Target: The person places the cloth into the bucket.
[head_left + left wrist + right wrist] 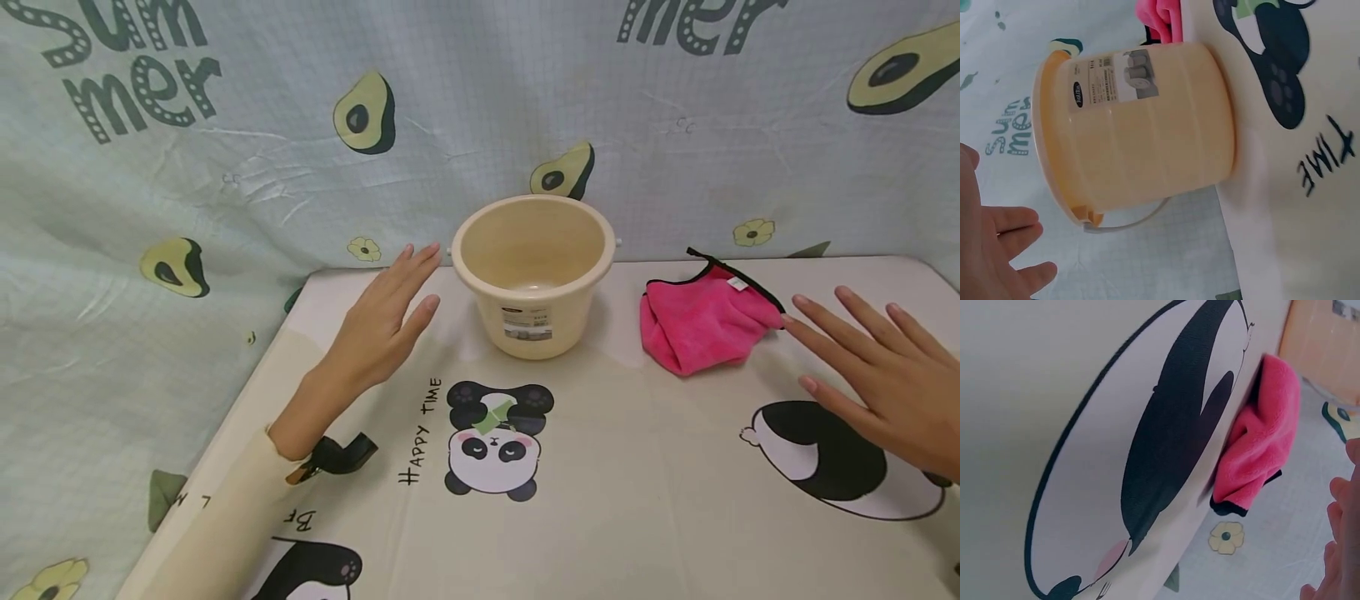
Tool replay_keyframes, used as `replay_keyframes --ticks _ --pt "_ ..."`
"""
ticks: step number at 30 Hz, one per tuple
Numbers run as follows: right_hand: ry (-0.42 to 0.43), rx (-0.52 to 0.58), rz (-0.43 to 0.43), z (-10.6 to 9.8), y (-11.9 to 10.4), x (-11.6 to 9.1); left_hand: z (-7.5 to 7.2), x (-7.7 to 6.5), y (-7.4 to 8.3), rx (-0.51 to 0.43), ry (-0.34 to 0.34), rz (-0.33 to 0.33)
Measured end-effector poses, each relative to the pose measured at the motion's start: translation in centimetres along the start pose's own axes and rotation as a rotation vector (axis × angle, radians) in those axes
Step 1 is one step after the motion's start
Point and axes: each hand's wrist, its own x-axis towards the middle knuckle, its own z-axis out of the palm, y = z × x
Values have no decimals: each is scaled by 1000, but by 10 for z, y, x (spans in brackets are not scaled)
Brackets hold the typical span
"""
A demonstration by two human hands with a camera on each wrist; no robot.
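Observation:
A cream plastic bucket (pixel 532 325) stands upright toward the back of the table, a printed label on its front. My left hand (pixel 390 321) hovers just left of its rim, fingers straight and holding nothing. In the left wrist view the bucket (pixel 1147 137) shows its thin handle hanging down the back side. Right of the bucket lies a crumpled pink cloth (pixel 708 321) with black edging and a small white tag. My right hand (pixel 888 371) is spread in the air beside the cloth, nothing in it. The right wrist view shows the pink cloth (pixel 1263 437) near the fingers.
The table (pixel 600 517) wears a pale cover printed with pandas and lettering. Behind it hangs a light curtain (pixel 465 108) with avocado and flower prints, close behind the bucket. A black strap (pixel 341 456) sits at the left wrist.

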Motion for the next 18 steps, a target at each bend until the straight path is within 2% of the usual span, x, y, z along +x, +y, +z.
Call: replay_keyframes --ticks 9,14,18 --pt "-14 23 22 -1 -1 7 1 29 3 -323 0 -34" --pt "-14 44 9 1 0 8 3 46 -2 -444 -22 -58" --pt "-12 49 -1 2 1 10 7 60 -8 -598 -33 -88"
